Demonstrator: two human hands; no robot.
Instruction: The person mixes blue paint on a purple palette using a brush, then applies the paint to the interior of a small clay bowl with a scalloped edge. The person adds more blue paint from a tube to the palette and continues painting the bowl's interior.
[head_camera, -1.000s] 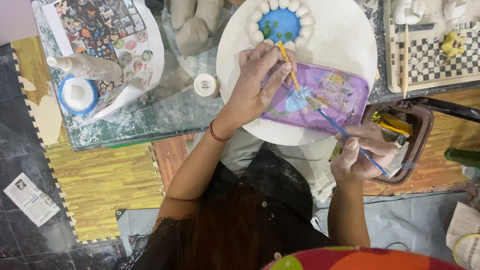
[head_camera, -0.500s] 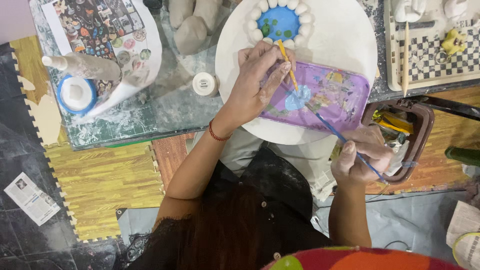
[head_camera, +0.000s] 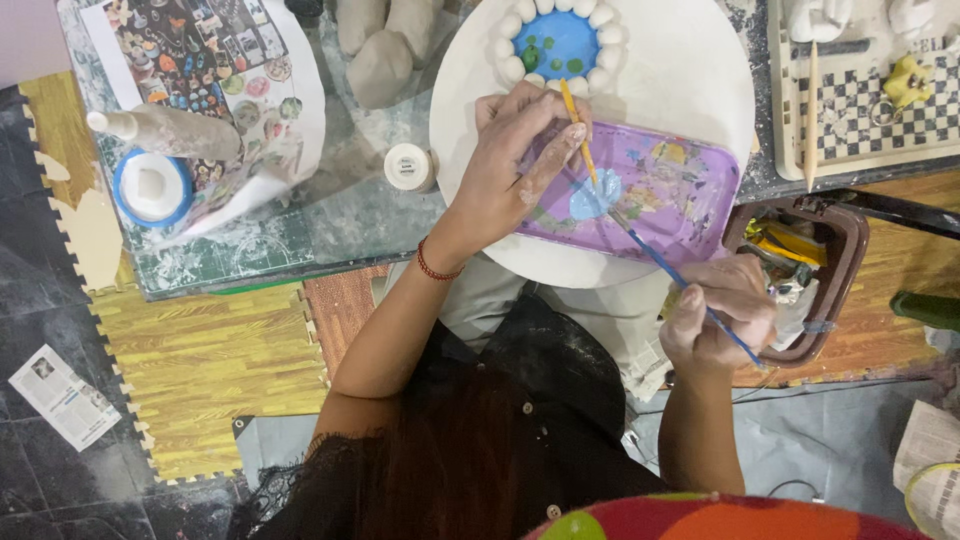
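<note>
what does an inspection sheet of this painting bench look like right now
surface: glass-topped table, paint-smeared, foam floor mats below
job's things: purple palette tray on a round white board; light blue paint blob; white-rimmed clay piece with blue centre
clutter: small white jar, tape roll, printed sheet, checkered tray, brown bin of paint tubes
hands: left hand holds an orange-handled brush on the palette; right hand holds a blue-handled brush, tip at the blob
cables: nothing seen
surroundings: newspaper on the dark floor
</note>
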